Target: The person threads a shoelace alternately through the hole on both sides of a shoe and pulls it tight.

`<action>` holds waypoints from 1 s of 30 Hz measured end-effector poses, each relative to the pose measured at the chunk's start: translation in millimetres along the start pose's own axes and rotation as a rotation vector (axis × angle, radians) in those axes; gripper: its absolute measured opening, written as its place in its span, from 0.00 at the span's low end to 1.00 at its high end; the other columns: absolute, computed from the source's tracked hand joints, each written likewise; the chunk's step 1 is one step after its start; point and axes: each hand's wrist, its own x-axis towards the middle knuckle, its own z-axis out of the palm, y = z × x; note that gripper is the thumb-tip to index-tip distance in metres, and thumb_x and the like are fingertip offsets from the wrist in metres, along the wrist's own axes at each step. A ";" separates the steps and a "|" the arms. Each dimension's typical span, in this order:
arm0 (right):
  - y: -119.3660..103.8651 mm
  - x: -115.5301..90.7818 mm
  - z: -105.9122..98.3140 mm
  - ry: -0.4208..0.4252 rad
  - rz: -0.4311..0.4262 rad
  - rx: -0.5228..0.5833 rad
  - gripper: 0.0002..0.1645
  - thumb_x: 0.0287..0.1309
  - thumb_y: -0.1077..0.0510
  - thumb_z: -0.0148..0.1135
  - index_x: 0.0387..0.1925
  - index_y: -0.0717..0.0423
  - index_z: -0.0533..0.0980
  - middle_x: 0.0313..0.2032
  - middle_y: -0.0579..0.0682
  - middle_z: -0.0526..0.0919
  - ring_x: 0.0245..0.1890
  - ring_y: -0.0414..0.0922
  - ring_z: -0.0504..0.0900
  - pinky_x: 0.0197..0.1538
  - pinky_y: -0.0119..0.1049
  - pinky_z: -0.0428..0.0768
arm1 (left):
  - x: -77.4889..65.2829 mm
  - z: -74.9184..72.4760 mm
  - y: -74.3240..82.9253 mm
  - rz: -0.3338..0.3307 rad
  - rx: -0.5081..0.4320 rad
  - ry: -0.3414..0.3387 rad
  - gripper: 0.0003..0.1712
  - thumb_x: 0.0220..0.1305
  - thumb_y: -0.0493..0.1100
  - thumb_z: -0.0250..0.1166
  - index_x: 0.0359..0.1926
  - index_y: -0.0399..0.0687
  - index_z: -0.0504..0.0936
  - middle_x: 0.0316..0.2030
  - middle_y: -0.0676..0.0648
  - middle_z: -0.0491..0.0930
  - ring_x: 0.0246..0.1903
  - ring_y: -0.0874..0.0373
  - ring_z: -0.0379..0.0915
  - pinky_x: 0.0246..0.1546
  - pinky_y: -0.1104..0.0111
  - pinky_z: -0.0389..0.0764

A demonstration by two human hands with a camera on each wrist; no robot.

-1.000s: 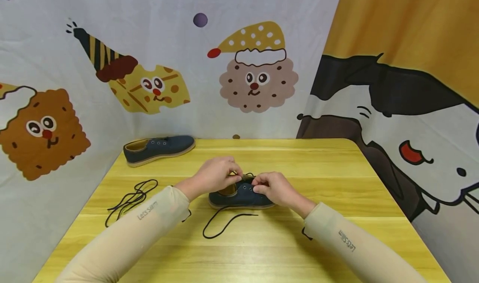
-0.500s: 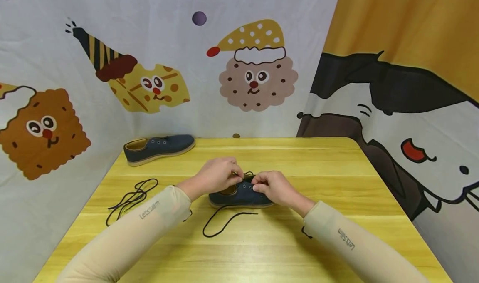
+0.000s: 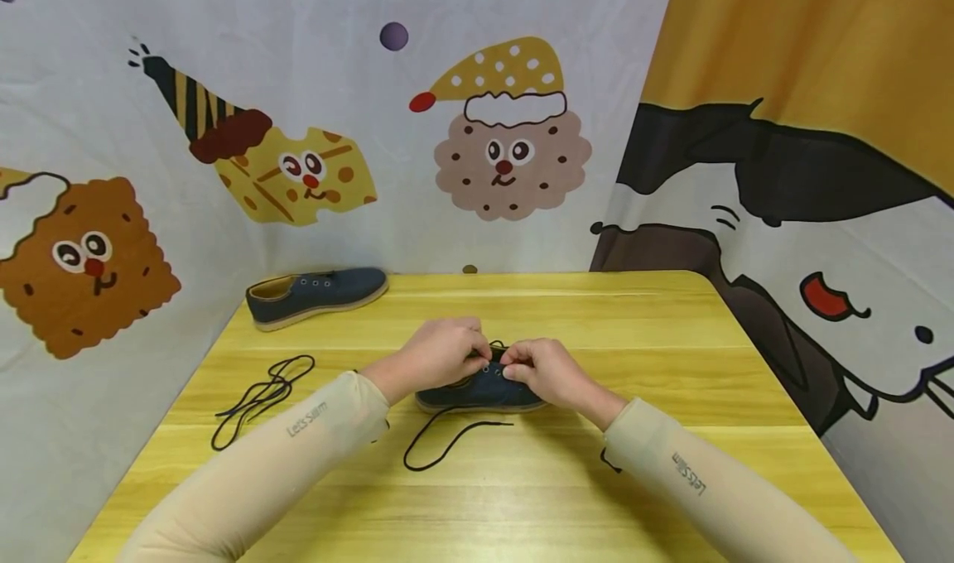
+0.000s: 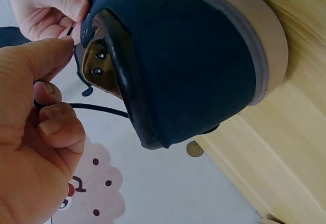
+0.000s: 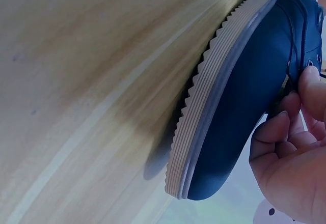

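A dark blue lace-up shoe point(image 3: 471, 396) stands on the table between both hands, its toe toward the right. My left hand point(image 3: 440, 353) pinches a dark shoelace point(image 4: 99, 108); the lace's thin tip sticks out past the thumb, close to the eyelets at the shoe's opening point(image 4: 113, 51). My right hand point(image 3: 553, 372) grips the shoe's eyelet flap between thumb and fingers, as the right wrist view shows on the shoe upper point(image 5: 244, 102). The lace's other end point(image 3: 425, 464) trails on the table in front of the shoe. Fingers partly hide the eyelets.
A second dark blue shoe point(image 3: 320, 298), with no lace seen in its eyelets, stands at the table's back left. A loose bundled shoelace point(image 3: 261, 396) lies at the left, near the left forearm. Behind the wooden table point(image 3: 633, 315) hangs a cartoon-printed curtain point(image 3: 335, 74).
My left hand has shifted slightly right and down, closer to the eyelets and the right hand. The right hand and the shoe stay nearly in place.
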 end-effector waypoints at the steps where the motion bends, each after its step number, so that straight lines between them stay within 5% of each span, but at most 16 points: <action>1: -0.1 0.0 -0.2 0.001 -0.001 0.000 0.03 0.55 0.52 0.60 0.32 0.45 0.78 0.27 0.38 0.78 0.25 0.37 0.75 0.28 0.33 0.74 | 0.1 0.7 0.1 0.000 0.005 0.000 0.03 0.56 0.52 0.63 0.32 0.64 0.83 0.28 0.61 0.69 0.23 0.70 0.64 0.23 0.74 0.69; 30: -1.6 0.5 0.3 0.024 -0.002 -0.021 0.02 0.55 0.54 0.60 0.31 0.43 0.79 0.28 0.36 0.78 0.26 0.34 0.75 0.29 0.31 0.75 | -2.5 7.2 0.9 0.005 0.044 0.020 0.03 0.55 0.51 0.63 0.30 0.65 0.83 0.26 0.61 0.68 0.21 0.70 0.63 0.22 0.73 0.69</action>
